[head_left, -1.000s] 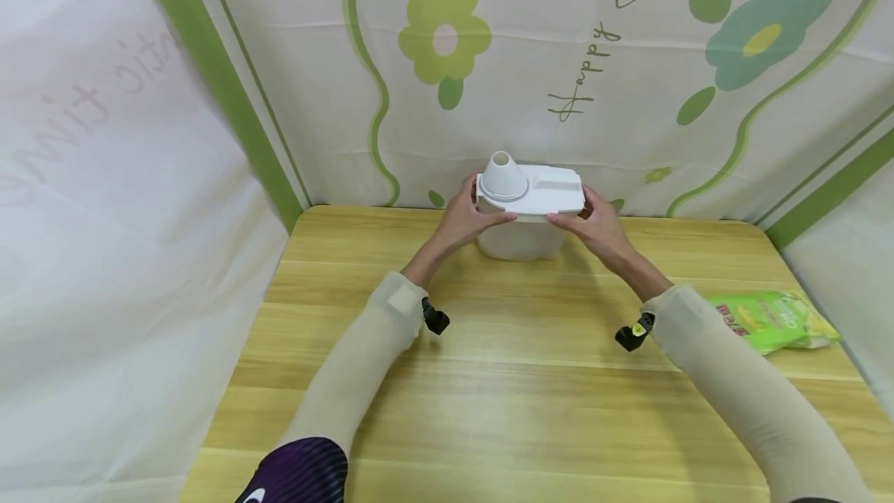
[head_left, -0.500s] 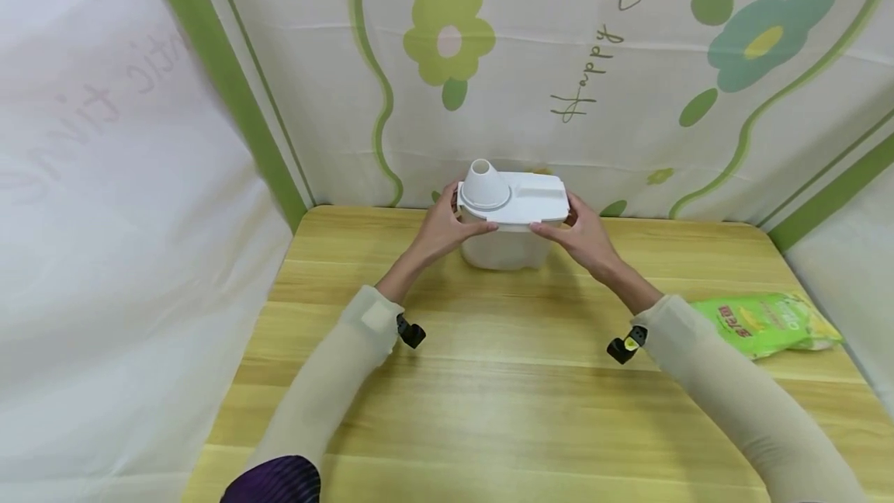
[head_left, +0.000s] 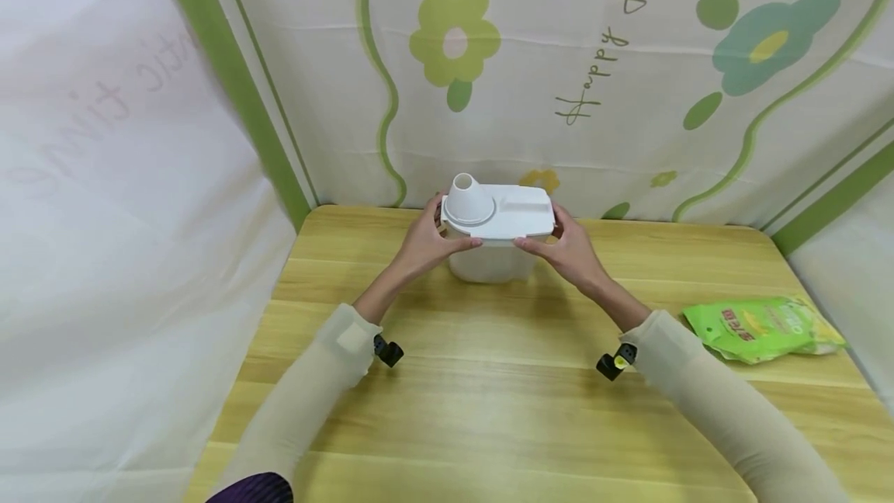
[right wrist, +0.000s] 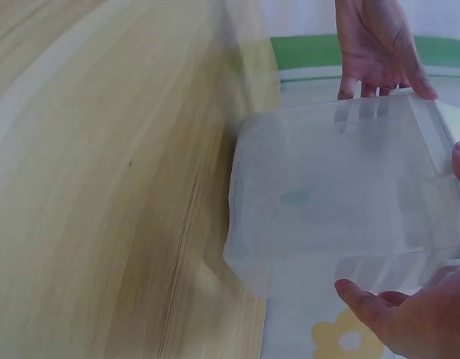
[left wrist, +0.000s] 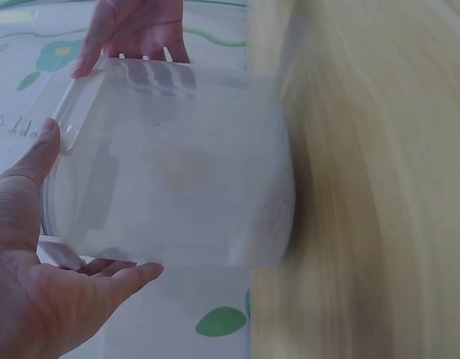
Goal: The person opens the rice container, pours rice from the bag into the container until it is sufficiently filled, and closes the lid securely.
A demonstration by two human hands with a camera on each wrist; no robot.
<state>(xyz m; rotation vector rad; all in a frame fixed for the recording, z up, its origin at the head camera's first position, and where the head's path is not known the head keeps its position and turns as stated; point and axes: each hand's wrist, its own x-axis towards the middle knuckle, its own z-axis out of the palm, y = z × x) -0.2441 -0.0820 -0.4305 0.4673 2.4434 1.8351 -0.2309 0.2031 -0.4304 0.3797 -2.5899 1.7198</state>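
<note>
A translucent plastic storage container (head_left: 492, 264) stands upright close over the wooden table, near its far edge. On top is a white lid (head_left: 527, 212) with a cone-shaped spout (head_left: 466, 200) at its left end. My left hand (head_left: 424, 245) grips the left end, thumb along the lid's front edge and fingers round the side. At the opposite end my right hand (head_left: 573, 253) holds it the same way. Both wrist views show the clear walls (left wrist: 177, 164) between the two hands, with fingers visible through the plastic (right wrist: 334, 194). No contents show through the walls.
A green and yellow plastic packet (head_left: 757, 328) lies at the table's right side, beyond my right forearm. White cloth (head_left: 531, 60) printed with flowers and lettering hangs behind the table's far edge, with more cloth at both sides. The wooden tabletop (head_left: 489, 402) stretches toward me.
Both hands have brought the container left and a little nearer to me, keeping their grip. My right sleeve has moved off the green packet, which now shows whole.
</note>
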